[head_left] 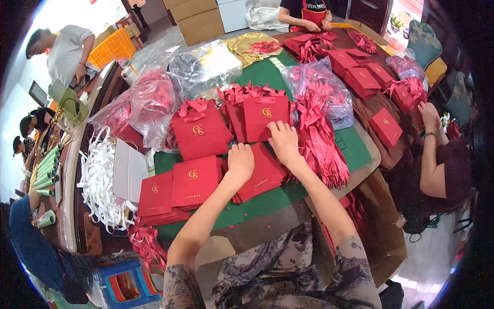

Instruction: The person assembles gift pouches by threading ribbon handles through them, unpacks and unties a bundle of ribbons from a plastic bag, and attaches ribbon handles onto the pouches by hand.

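Observation:
My left hand (241,162) has its fingers curled down at the gap between a red gift bag (265,118) and the flat red bags (261,175) beneath my wrists. Whatever its fingertips hold is hidden. My right hand (284,141) grips the lower right corner of that gift bag, which bears a gold emblem and red ribbon handles. Left of it lies another ribbon-handled bag (198,131). Nearer me are piles of flat red bags (195,180). A thick bundle of red ribbons (319,139) lies just right of my right hand.
White ribbon (100,180) is heaped at the left beside a pale box (128,170). Clear plastic sacks (152,103) of red ribbon stand behind the bags on the green tabletop (267,74). Co-workers sit at the far side (314,18) and right, with more red bags (386,126) there.

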Action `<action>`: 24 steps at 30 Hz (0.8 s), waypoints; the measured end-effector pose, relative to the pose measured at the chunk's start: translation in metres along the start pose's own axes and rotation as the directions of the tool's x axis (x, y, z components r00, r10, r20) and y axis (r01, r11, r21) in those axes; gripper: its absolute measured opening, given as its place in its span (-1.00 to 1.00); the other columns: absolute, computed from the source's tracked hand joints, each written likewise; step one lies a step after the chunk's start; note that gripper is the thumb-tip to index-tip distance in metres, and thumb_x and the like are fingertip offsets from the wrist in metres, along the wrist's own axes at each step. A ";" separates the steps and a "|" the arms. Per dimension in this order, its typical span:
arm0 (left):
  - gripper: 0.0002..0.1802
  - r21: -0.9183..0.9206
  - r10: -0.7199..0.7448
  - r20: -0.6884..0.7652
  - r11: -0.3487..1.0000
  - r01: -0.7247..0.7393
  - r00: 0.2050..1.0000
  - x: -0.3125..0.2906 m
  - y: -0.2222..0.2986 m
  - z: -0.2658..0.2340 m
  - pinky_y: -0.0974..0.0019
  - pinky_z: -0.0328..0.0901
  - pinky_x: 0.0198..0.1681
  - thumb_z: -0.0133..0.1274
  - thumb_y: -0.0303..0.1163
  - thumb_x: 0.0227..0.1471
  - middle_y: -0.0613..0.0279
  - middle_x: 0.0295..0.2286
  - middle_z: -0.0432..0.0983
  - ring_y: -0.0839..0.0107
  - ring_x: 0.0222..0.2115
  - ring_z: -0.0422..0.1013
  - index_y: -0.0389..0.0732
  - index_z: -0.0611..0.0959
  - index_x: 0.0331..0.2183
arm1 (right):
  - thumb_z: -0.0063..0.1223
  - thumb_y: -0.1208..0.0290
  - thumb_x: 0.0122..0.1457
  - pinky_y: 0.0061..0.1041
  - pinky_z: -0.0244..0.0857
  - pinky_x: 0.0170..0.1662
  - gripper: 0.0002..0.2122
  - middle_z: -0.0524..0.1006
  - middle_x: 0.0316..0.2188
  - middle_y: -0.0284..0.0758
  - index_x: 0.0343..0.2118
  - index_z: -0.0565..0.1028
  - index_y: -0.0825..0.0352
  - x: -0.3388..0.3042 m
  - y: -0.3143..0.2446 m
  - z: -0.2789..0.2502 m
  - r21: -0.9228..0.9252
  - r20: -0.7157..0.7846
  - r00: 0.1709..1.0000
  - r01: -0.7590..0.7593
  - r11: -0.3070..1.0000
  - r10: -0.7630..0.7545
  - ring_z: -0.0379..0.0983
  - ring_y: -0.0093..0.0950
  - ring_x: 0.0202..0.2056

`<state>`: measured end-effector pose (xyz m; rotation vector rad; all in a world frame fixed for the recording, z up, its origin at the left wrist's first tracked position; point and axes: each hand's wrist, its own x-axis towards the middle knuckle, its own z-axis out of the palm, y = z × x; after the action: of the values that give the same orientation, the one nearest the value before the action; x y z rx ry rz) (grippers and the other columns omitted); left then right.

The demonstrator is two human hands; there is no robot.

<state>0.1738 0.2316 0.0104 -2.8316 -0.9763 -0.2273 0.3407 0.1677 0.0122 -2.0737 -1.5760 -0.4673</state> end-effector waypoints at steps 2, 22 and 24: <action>-0.53 0.003 0.020 0.058 1.000 -0.020 0.998 -0.002 0.004 -0.011 0.13 0.40 -0.16 0.29 -0.27 -0.17 0.02 -0.25 0.47 0.10 -0.16 0.43 -0.29 0.52 -0.22 | 0.31 0.46 -0.10 -0.24 0.27 -0.14 -0.58 0.44 -0.28 -0.29 -0.13 0.43 0.18 0.000 0.001 0.000 0.005 0.003 1.000 -0.004 1.000 0.004 0.43 -0.26 -0.19; -0.56 -0.313 0.037 -0.155 0.946 -0.084 0.987 -0.066 0.006 -0.084 0.03 0.32 -0.11 0.00 -0.64 -0.10 -0.10 -0.23 0.38 -0.04 -0.18 0.34 -0.38 0.45 -0.09 | 0.18 0.54 0.06 -0.26 0.31 -0.15 -0.84 0.47 -0.31 -0.24 -0.26 0.53 0.28 -0.092 -0.024 -0.088 0.310 -0.037 0.987 -0.135 0.941 0.153 0.43 -0.17 -0.21; -0.62 -0.484 0.065 -0.218 0.859 -0.166 0.974 -0.092 0.013 -0.094 0.03 0.31 -0.13 0.01 -0.63 -0.05 -0.09 -0.23 0.39 -0.08 -0.20 0.34 -0.36 0.46 -0.10 | 0.20 0.49 0.05 -0.20 0.29 -0.11 -0.81 0.45 -0.28 -0.25 -0.24 0.53 0.26 -0.085 -0.017 -0.077 0.268 0.007 0.988 -0.147 0.952 0.151 0.39 -0.17 -0.16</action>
<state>0.1013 0.1492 0.0839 -3.2230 -0.7894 -0.8430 0.3030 0.0599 0.0321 -1.9569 -1.3765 -0.2001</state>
